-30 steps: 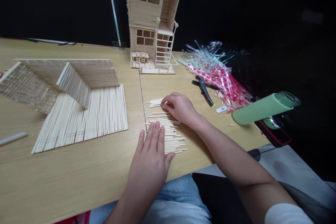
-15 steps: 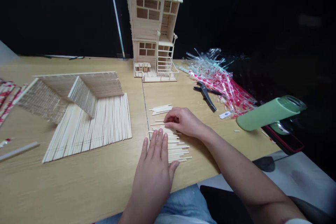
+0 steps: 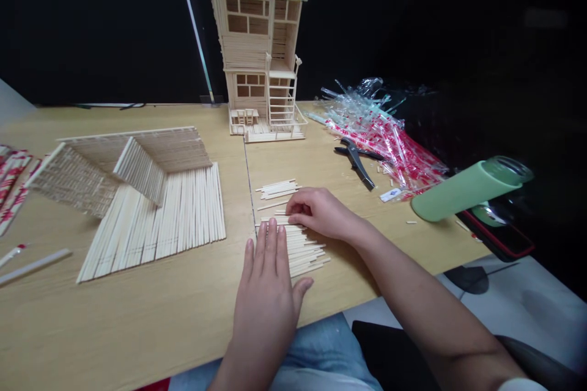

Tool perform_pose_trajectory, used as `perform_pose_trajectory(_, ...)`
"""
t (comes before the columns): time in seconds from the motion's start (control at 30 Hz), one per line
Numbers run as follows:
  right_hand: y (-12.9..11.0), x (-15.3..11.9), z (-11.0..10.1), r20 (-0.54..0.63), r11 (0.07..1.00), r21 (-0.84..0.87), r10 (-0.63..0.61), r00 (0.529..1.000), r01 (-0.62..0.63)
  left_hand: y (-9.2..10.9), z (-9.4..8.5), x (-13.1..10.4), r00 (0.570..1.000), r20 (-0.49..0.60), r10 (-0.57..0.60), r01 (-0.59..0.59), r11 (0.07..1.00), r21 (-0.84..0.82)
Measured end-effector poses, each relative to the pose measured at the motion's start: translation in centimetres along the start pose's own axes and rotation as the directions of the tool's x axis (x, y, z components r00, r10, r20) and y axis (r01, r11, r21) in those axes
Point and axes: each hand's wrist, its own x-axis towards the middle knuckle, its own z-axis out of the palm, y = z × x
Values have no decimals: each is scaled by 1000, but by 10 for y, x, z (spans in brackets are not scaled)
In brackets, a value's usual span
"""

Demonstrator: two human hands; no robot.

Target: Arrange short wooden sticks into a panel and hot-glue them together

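My left hand (image 3: 267, 293) lies flat with its fingers stretched over the left ends of a row of short wooden sticks (image 3: 305, 252). My right hand (image 3: 316, 211) is curled at the top of that row, thumb and fingers pinched around a thin stick whose left end pokes out. Just beyond my right fingers, a single stick (image 3: 271, 205) rests at a slant, and past it is a small bundle of sticks (image 3: 277, 188). Part of the row is hidden under both hands.
Left is a half-built stick model (image 3: 151, 214) with walls and floor. A two-storey stick house (image 3: 263, 49) stands behind. On the right are black cutting pliers (image 3: 358, 165), plastic wrappers (image 3: 389, 140), a green bottle (image 3: 468, 189) and a phone (image 3: 509, 238).
The single stick beyond my right fingers now lies more slanted and apart from the row. My left fingers have shifted slightly along the stick ends. The whole view has moved a little.
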Motion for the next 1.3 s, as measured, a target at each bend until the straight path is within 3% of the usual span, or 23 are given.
perform_pose_trajectory(0.13,3,-1,-1,-119,998,-60,8,993,-15,3,-3,-17,997,-17,71,-71,997,29)
perform_pose_trajectory(0.33,0,-2,2,4,996,-26,-86,996,86,7,-3,-27,993,5,114,-114,991,68)
perform_pose_trajectory(0.5,3,-2,2,-136,990,-138,-18,991,-1,9,-6,-24,994,20,109,-110,991,75)
perform_pose_trajectory(0.57,1,-6,-1,-132,992,-128,-25,991,8,7,-7,-26,993,15,113,-114,991,64)
perform_pose_trajectory(0.67,-9,-24,-1,-138,996,-80,-36,990,25,2,-8,-32,992,12,122,-122,992,22)
perform_pose_trajectory(0.83,-33,-76,14,-310,994,107,54,949,-21,-12,-17,-41,997,-6,81,-81,988,-131)
perform_pose_trajectory(0.97,-44,-107,29,-282,983,176,104,954,-55,-15,-26,-35,999,-9,41,-42,968,-246)
perform_pose_trajectory(1.3,-37,-113,42,-241,997,78,30,970,-12,-4,-26,-19,997,-75,-2,-23,941,-336)
